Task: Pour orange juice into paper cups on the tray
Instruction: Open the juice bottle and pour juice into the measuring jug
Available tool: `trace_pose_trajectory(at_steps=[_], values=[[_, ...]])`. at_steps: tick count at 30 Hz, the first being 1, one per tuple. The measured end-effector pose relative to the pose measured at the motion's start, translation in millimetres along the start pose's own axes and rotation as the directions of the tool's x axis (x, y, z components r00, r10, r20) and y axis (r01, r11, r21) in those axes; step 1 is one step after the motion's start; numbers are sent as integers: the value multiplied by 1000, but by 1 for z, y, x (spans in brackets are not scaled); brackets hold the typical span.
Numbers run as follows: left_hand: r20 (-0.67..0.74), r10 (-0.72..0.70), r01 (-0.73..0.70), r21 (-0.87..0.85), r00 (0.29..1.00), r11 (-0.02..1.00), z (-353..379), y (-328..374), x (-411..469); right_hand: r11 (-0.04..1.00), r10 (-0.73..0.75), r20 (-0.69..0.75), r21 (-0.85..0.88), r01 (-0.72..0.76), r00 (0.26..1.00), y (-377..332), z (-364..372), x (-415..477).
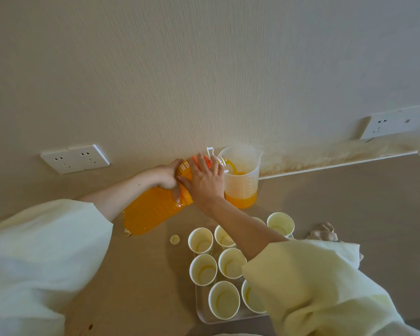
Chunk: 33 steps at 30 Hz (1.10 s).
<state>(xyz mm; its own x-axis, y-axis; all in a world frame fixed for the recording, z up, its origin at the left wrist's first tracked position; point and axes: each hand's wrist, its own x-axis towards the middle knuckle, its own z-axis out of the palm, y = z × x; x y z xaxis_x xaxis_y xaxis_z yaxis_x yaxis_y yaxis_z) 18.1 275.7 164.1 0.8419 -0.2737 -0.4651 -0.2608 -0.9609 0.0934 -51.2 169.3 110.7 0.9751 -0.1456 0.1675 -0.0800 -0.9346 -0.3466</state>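
A large plastic bottle of orange juice (153, 209) is tilted with its neck over a clear measuring jug (241, 177), and juice runs into the jug, which holds a shallow orange layer. My left hand (166, 177) grips the bottle at its label from the left. My right hand (205, 180) wraps over the bottle's shoulder near the neck. Several empty paper cups (224, 300) stand on a pale tray (201, 314) in front; my right sleeve hides some of them.
The bottle's cap (175, 239) lies on the counter left of the cups. A crumpled cloth (323, 232) sits at the right. Wall sockets (74, 158) are at left, and another socket plate (395, 123) is at far right. The wall stands right behind the jug.
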Motion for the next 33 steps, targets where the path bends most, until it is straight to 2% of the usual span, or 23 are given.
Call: trace_pose_trajectory(at_steps=[33], values=[[39,-29,31,-48,999,998,-2,5,-2,1000,1,5,-15,-1,1000,-1,-2,-1]])
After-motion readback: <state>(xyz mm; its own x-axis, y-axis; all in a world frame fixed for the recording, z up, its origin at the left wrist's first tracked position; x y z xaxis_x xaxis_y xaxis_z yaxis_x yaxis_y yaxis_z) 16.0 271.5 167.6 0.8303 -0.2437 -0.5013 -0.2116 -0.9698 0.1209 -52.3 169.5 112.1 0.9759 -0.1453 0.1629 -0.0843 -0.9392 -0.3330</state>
